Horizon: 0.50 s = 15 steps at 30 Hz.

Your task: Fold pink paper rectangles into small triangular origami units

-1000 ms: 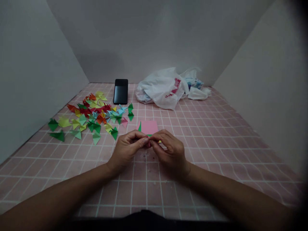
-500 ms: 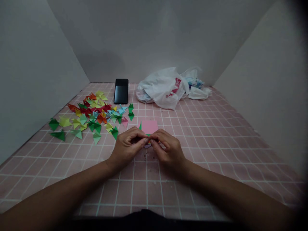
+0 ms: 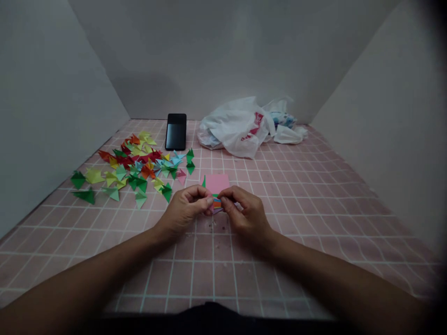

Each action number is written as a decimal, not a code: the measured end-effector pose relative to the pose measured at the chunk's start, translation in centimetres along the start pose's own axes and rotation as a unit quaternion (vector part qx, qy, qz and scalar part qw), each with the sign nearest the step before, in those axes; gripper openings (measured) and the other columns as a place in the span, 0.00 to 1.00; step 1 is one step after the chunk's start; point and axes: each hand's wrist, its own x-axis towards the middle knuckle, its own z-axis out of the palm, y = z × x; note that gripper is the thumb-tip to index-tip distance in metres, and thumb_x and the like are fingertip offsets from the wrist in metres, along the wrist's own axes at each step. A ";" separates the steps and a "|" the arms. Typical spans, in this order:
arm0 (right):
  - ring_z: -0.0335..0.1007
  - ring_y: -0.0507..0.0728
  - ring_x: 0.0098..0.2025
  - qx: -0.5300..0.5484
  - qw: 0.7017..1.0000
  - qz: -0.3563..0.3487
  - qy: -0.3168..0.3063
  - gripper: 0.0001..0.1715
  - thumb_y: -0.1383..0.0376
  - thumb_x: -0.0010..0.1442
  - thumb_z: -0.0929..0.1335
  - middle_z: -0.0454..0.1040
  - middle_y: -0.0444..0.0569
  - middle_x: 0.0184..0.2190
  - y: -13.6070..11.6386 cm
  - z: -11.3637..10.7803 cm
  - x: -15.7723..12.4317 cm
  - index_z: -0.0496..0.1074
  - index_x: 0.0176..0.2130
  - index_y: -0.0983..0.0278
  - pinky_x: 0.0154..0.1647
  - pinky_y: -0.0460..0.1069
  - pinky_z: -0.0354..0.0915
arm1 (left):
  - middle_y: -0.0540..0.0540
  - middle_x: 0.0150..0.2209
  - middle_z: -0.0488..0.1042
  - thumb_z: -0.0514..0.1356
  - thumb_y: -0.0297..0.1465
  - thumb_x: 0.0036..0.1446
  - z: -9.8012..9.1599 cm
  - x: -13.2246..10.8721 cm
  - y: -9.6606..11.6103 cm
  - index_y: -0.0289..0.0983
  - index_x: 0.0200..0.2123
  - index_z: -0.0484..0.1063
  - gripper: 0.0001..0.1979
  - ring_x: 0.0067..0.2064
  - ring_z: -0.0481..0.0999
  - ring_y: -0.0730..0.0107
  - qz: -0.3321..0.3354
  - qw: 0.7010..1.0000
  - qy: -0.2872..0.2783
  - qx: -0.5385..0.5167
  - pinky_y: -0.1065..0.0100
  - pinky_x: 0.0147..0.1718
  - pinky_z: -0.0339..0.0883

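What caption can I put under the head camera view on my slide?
Left hand and right hand pinch folded coloured paper beside a pink sheet and scattered origami pieces.

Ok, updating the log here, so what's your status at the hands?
Left hand and right hand pinching a small folded paper piece at the fingertips. Pink paper square just beyond. Pile of folded paper triangles off to the left.
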 end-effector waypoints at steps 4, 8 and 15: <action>0.70 0.52 0.31 0.033 0.998 0.041 -0.038 0.09 0.69 0.66 0.65 0.76 0.47 0.30 0.0 0.1 0.0 0.73 0.35 0.64 0.33 0.48 0.63 | 0.54 0.23 0.72 0.69 0.34 0.49 0.0 0.1 -0.3 0.35 0.29 0.71 0.11 0.26 0.69 0.77 -0.025 0.999 0.026 -0.035 0.73 0.30 0.64; 0.69 0.52 0.31 0.096 0.986 0.089 -0.105 0.10 0.64 0.66 0.66 0.76 0.46 0.29 -0.3 0.3 0.1 0.74 0.35 0.64 0.33 0.48 0.63 | 0.54 0.24 0.71 0.69 0.34 0.50 0.1 0.0 -0.2 0.36 0.29 0.70 0.11 0.27 0.68 0.77 -0.019 0.999 0.019 -0.032 0.73 0.30 0.62; 0.61 0.50 0.26 0.124 0.978 0.134 -0.103 0.10 0.66 0.62 0.66 0.69 0.42 0.23 -0.6 0.3 0.2 0.71 0.28 0.64 0.29 0.47 0.58 | 0.52 0.27 0.70 0.67 0.36 0.54 -0.1 -0.2 -0.2 0.36 0.31 0.71 0.11 0.29 0.68 0.76 0.022 0.999 -0.024 0.023 0.72 0.31 0.62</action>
